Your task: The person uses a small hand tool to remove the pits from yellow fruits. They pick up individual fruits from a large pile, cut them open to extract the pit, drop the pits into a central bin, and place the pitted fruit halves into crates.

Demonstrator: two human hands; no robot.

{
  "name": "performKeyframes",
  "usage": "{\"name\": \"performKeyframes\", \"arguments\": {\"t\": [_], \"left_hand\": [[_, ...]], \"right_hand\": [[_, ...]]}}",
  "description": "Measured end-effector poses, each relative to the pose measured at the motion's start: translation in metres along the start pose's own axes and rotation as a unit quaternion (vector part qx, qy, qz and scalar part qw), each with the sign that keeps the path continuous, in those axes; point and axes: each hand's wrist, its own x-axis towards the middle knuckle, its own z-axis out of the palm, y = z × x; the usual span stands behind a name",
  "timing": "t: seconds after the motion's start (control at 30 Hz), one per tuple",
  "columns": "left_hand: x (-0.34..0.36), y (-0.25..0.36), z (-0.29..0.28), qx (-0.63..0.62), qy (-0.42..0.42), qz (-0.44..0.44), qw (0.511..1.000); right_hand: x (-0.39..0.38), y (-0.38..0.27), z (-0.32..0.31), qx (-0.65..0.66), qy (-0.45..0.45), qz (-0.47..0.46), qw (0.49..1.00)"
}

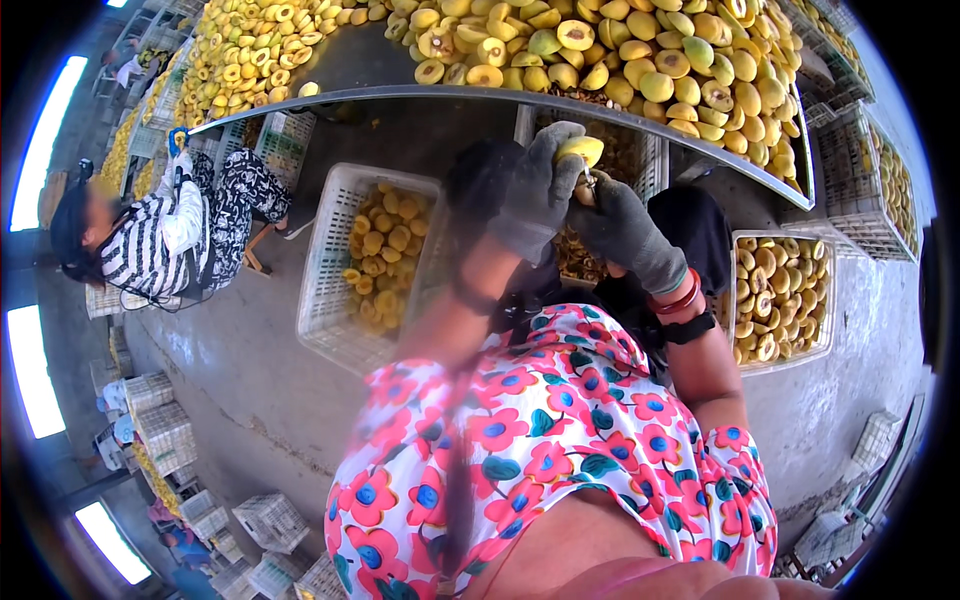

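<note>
My left hand (538, 195), in a grey glove, is closed around a yellow peach half (581, 152) just below the near edge of the table. Close against it is my right hand (628, 232), also grey-gloved, with its fingers curled round a small metal tool (591, 178). Most of that tool is hidden in the glove, so its exact kind does not show. The tool's tip meets the underside of the fruit. Under my hands, between my knees, a crate (655, 160) holds brownish pits and scraps.
Cut peaches (640, 60) heap on the metal-edged table (400, 92) ahead. A white crate (312, 270) of peach halves stands left, another crate (828, 300) right. A co-worker (150, 240) in striped clothing sits far left. Stacked crates (165, 435) line the left; more (860, 190) stand right.
</note>
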Motion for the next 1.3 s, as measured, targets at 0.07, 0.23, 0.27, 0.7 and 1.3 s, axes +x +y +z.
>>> {"name": "performKeyframes", "arguments": {"t": [0.07, 0.23, 0.27, 0.7, 1.3], "left_hand": [[-0.002, -0.002, -0.003, 0.007, -0.01, 0.012, 1.0], [-0.001, -0.001, -0.007, -0.078, -0.028, -0.006, 0.997], [-0.001, -0.001, -0.006, -0.078, -0.027, -0.006, 0.997], [-0.015, -0.031, -0.055, -0.284, 0.14, -0.411, 0.855], [-0.017, 0.002, -0.031, 0.073, 0.022, -0.194, 0.978]], "right_hand": [[0.006, -0.021, -0.007, 0.257, -0.024, 0.228, 0.939], [0.003, -0.021, -0.016, 0.416, -0.076, 0.327, 0.845], [0.002, -0.019, -0.015, 0.404, -0.086, 0.322, 0.852], [-0.013, -0.003, 0.012, 0.045, 0.015, 0.058, 0.997], [0.005, -0.034, 0.005, -0.288, -0.072, 0.198, 0.934]]}}
